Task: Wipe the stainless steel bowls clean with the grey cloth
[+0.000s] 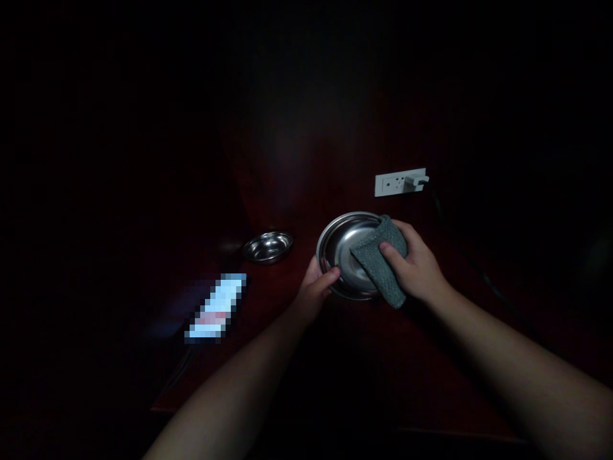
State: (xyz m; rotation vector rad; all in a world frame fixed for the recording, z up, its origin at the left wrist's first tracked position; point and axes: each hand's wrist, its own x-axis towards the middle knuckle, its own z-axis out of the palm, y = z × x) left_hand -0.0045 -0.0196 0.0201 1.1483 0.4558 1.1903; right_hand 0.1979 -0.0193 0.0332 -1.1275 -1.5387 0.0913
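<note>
A shiny metal bowl is held tilted above the dark red table, its inside facing me. My left hand grips its lower left rim, thumb over the edge and fingers behind. Folded over the bowl's right rim is a grey-green cloth. My right hand pinches this cloth against the bowl, thumb on the inner side; the other fingers are mostly hidden behind. Part of the cloth hangs below the rim.
A second, smaller-looking metal bowl rests on the table to the left. Nearer lies a lit, blurred-out phone screen with a cable. A white wall socket holds a plug, with a dark cord running right. Surroundings are very dark.
</note>
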